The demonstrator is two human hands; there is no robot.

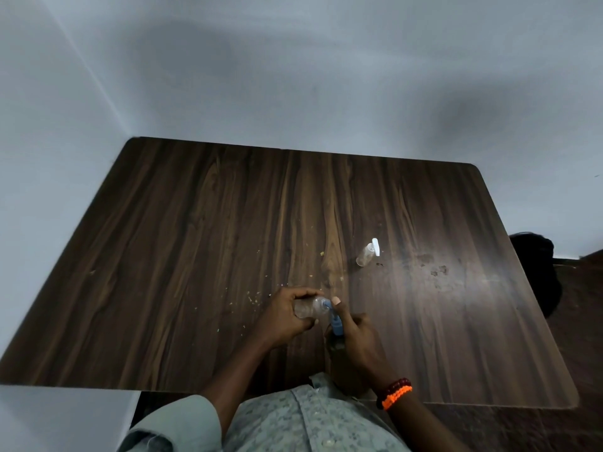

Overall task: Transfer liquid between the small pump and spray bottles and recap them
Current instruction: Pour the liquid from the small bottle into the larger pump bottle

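A small clear bottle (308,307) lies sideways in my left hand (287,316), just above the dark wooden table (195,256) near its front edge. Its blue pump cap (333,316) points right and down, and my right hand (350,334) grips that cap with the thumb up by the neck. Whether the cap is screwed on or loose I cannot tell. Further back and to the right, a second small clear bottle (365,255) with a white spray cap (375,246) rests tilted on the table, apart from both hands.
Small light crumbs (251,300) are scattered on the table left of my hands. Wet spots (437,270) mark the surface right of the spray bottle. A dark bag or chair (538,265) stands past the right table edge. Pale walls enclose the far and left sides.
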